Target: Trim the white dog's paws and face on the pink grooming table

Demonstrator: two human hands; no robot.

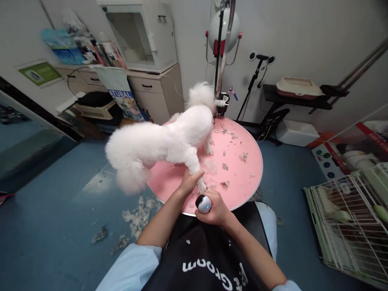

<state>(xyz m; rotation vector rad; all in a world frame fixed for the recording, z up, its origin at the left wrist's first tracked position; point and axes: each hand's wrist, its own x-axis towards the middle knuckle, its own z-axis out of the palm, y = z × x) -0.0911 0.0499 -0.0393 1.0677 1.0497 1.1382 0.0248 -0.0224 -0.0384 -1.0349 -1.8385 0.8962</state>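
Observation:
A fluffy white dog (157, 139) stands on a round pink grooming table (251, 161), its head turned away from me. My left hand (190, 180) is closed around one of its legs, just above the paw (201, 186). In my right hand (216, 208) is a hair clipper (203, 203), white and black with a small blue light on its end. The clipper's far end, close to the paw, is hidden by its body and my fingers. Scissors (223, 130) lie near the table's back edge, and tufts of cut hair (243, 157) are scattered on the top.
Behind the table are a grooming arm post (222, 56) and a cabinet (151, 93) bearing a white drying box (139, 36). A wire cage (348, 218) stands on the right. Clumps of hair (139, 214) litter the blue floor at the left.

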